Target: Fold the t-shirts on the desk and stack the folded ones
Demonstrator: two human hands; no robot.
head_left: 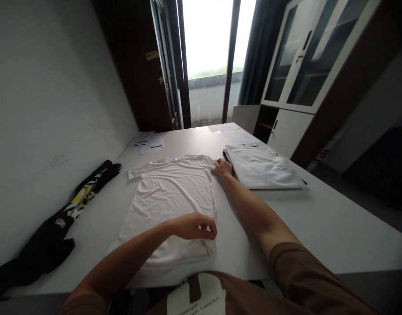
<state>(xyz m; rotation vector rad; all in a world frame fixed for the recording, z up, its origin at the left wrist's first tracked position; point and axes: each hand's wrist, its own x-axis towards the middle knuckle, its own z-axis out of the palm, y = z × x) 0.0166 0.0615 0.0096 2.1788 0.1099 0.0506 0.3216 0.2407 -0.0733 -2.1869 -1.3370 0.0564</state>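
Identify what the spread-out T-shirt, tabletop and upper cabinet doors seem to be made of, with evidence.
Spread-out T-shirt: soft, matte knit, perhaps cotton or a blend, judging by its fine wrinkles. Tabletop: probably laminate, smooth and satin, with pale sheen towards its far end. Upper cabinet doors: apparently glossy, white-framed glass, showing reflections.

1 head view; looks forward and down, close over the shirt [174, 192]

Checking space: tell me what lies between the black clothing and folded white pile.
A spread white T-shirt, left hand and right hand at it, in the head view.
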